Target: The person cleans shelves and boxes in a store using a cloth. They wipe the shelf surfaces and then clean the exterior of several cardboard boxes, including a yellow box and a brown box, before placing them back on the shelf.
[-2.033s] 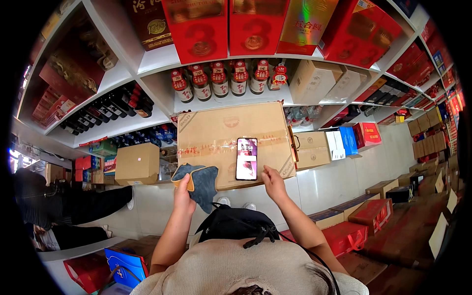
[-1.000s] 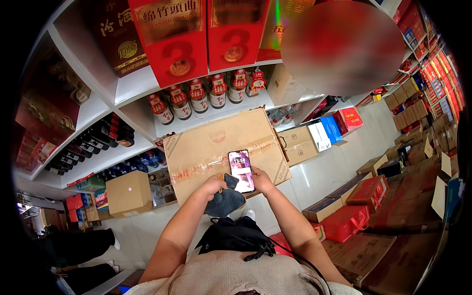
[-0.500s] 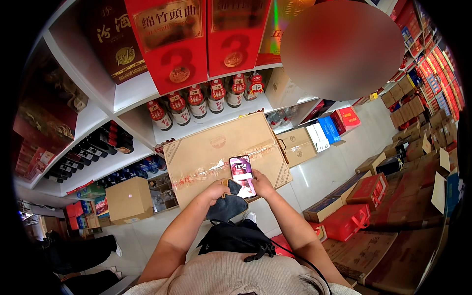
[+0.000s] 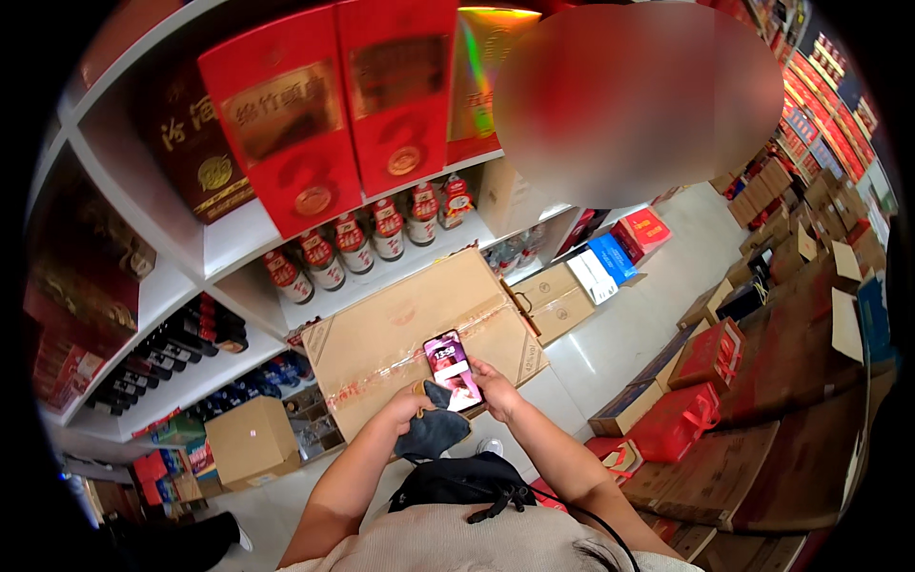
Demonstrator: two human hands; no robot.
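Note:
My right hand [image 4: 496, 388] grips a smartphone [image 4: 448, 367] by its lower right edge, its screen lit with a pink and purple picture. Bunched in my left hand [image 4: 410, 405] is a dark blue-grey cloth [image 4: 431, 434] with a tan edge, possibly a glove; its exact kind does not show. The cloth hangs against the phone's lower left side. Beneath the phone's upper part lies a large taped cardboard box [image 4: 381, 334]; whether the phone touches it I cannot tell.
White shelves [image 4: 181, 286] on the left hold red gift boxes [image 4: 276, 124] and several labelled bottles [image 4: 353, 246]. Another carton [image 4: 250, 439] sits lower left. Stacked cartons [image 4: 724, 458] and a red bag [image 4: 672, 424] line the right side. A person's dark-clothed leg [image 4: 186, 543] shows at lower left.
The view has shifted, so the shelves and big box sit lower and farther left. Both hands keep hold of the cloth and phone. The other person's legs show less.

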